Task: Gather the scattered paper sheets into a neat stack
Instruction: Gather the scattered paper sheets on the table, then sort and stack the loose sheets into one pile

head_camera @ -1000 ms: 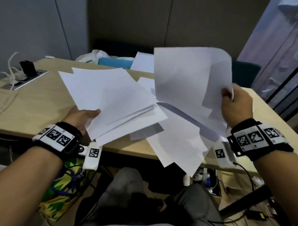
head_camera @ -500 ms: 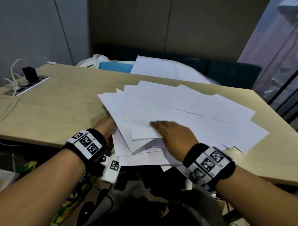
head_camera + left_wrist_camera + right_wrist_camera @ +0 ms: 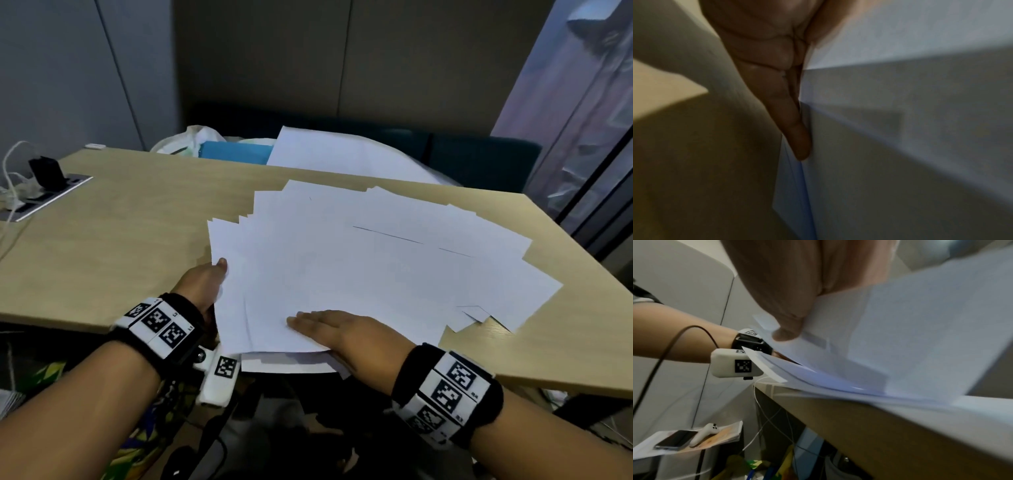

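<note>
Several white paper sheets [image 3: 370, 274] lie fanned in a loose, uneven pile on the wooden table [image 3: 130, 233], and their near edge overhangs the table's front. My left hand [image 3: 205, 284] holds the pile's left edge, thumb on top and straight fingers [image 3: 797, 129] along and under the sheets [image 3: 900, 146]. My right hand [image 3: 329, 329] lies flat on the pile's near part with its fingers pointing left. In the right wrist view its thumb [image 3: 787, 332] sits beneath the overhanging sheets [image 3: 890, 340], pinching them.
More white paper [image 3: 342, 154], a blue folder [image 3: 236, 152] and a plastic bag [image 3: 191, 137] lie behind the table's far edge. A power strip with a charger and white cables [image 3: 44, 188] sits at the far left. A phone [image 3: 676, 440] rests on a low shelf.
One second ago both hands held separate bunches of sheets up in the air. The sheets now lie together on the table, and my right hand has slid onto their near edge.
</note>
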